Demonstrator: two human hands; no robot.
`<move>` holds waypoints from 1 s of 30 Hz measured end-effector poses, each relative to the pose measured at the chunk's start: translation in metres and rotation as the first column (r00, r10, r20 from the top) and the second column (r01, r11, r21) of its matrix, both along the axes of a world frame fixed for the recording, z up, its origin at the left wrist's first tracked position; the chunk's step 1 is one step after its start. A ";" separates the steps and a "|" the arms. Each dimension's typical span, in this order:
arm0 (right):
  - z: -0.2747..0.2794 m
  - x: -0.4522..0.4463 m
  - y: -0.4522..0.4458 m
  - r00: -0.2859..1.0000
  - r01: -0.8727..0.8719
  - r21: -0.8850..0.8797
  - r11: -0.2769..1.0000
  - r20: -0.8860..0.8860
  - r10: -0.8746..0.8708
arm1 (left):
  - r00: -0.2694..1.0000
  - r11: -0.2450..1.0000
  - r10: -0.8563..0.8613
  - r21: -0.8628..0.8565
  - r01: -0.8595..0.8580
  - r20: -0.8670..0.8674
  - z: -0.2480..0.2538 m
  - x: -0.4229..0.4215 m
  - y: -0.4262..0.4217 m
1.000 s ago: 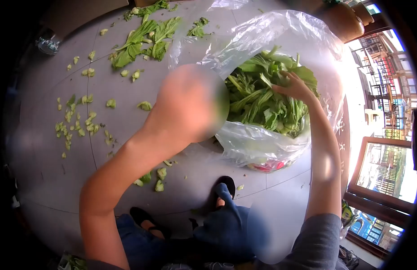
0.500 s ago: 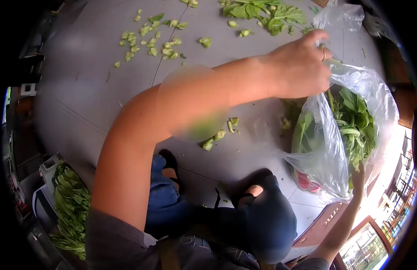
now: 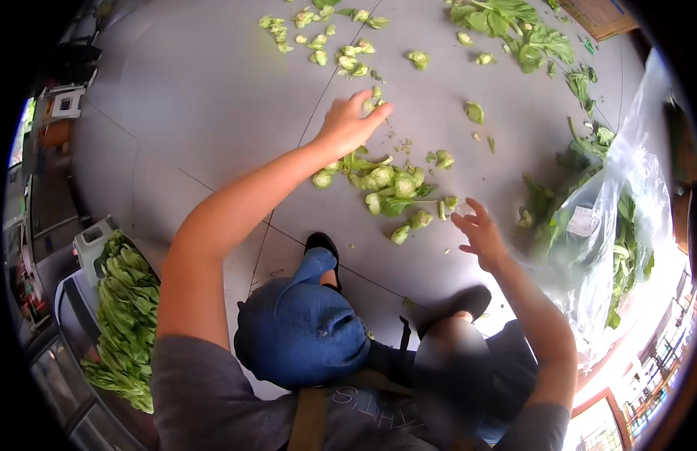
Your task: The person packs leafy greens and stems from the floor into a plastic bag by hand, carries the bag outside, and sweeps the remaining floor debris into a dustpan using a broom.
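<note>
My left hand [image 3: 351,124] is over the floor with thumb and forefinger apart. A small pale-green vegetable stub [image 3: 376,93] shows by the gap between them; no firm grip is visible. Below it lies a pile of cut leafy-green stem ends [image 3: 390,182], pale and rosette-shaped. My right hand [image 3: 481,234] is just right of this pile, its fingers spread and nothing in them. To its right, a clear plastic bag [image 3: 589,248] stands on the floor with leafy greens [image 3: 625,252] inside. A white label [image 3: 583,221] is on the bag.
Scattered stem ends [image 3: 352,60] and loose leafy greens [image 3: 525,34] lie farther out on the grey tiled floor [image 3: 190,105]. At lower left is a heap of leafy greens [image 3: 127,323]. A cardboard box [image 3: 600,16] is at the upper right. My knees and feet are below the pile.
My left hand has let go of the plastic bag and moved left over the stem ends. My right hand has come away from the greens at the bag and now hovers beside the pile.
</note>
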State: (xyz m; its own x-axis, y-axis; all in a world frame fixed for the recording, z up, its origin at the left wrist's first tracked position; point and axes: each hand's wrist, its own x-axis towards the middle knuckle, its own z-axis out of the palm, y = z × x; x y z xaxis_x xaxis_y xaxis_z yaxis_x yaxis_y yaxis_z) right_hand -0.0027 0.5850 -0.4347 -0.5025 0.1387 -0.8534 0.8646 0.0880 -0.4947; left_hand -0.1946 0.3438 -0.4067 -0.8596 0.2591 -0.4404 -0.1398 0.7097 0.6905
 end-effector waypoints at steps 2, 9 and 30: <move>-0.009 -0.019 -0.019 0.983 0.177 0.144 0.974 0.027 -0.182 | 0.734 0.952 0.291 -0.106 -0.288 0.613 -0.042 0.016 -0.042; -0.073 -0.071 -0.082 0.995 -0.013 0.619 0.785 -0.071 0.072 | 0.544 0.768 0.545 -0.119 -0.629 0.638 -0.106 0.061 -0.037; -0.004 -0.048 -0.117 0.198 0.406 -0.910 -0.086 0.179 -0.964 | 0.772 0.879 -0.184 0.249 0.406 -0.608 0.030 0.128 0.060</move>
